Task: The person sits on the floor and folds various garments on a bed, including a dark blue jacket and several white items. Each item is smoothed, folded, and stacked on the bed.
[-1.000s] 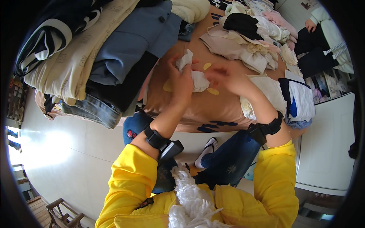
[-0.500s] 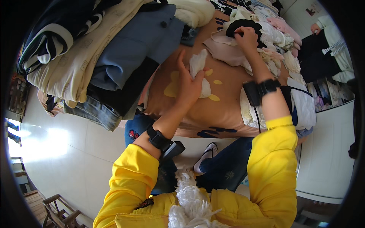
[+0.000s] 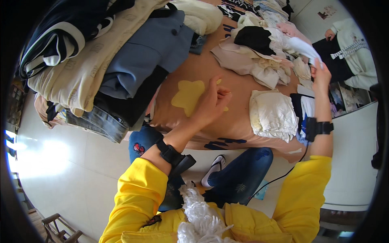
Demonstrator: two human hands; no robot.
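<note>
My left hand [image 3: 213, 102] hovers over the brown cloth [image 3: 239, 117] with its yellow flower print [image 3: 188, 96]. Its fingers are curled in, and nothing shows in them. Further right, my right hand [image 3: 321, 77] pinches the end of a white cloth piece [image 3: 304, 47], which stretches back over the heap of garments. Left of that hand, a black cloth [image 3: 253, 39] lies on a beige garment [image 3: 233, 60] and crumpled cream clothing [image 3: 269, 73]. A folded white stack [image 3: 272, 115] sits nearer to me.
Tall piled clothes rise at the left, with a blue-grey garment [image 3: 142, 52], cream trousers [image 3: 83, 77] and jeans [image 3: 97, 123]. A person [image 3: 350, 52] stands at the far right. A wooden chair [image 3: 60, 227] is on the floor at lower left. A black cable [image 3: 283, 176] hangs from my right wrist.
My right hand has moved right, off the black cloth, and now grips a white cloth piece. The small white cloth that was in my left hand no longer shows there; its fingers have curled.
</note>
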